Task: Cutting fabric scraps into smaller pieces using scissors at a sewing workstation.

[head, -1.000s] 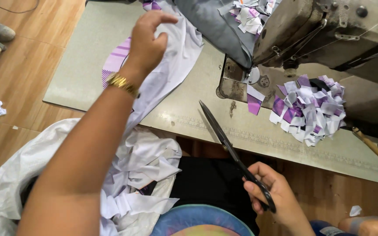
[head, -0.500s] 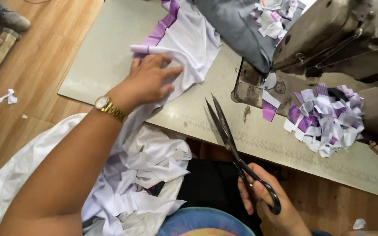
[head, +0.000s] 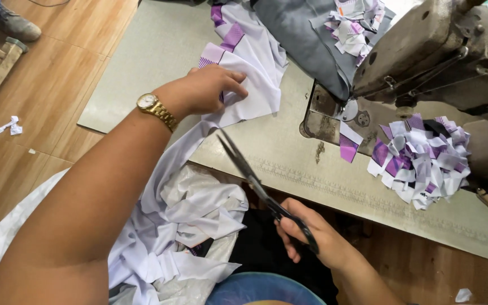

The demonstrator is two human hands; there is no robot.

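While our right hand (head: 312, 240) sits nearest us, closed through the loops of the black scissors (head: 261, 189), we note the blades slightly parted, their long axis running up and to the left of that hand. Just beyond the tips lies the white and purple fabric (head: 244, 68), draped off the table edge (head: 142, 68) toward our lap. Farther out, our left hand (head: 204, 90) presses flat on the cloth, fingers spread, gripping nothing. The left hand is the nearer one to the fabric; the scissor points stop just short of it.
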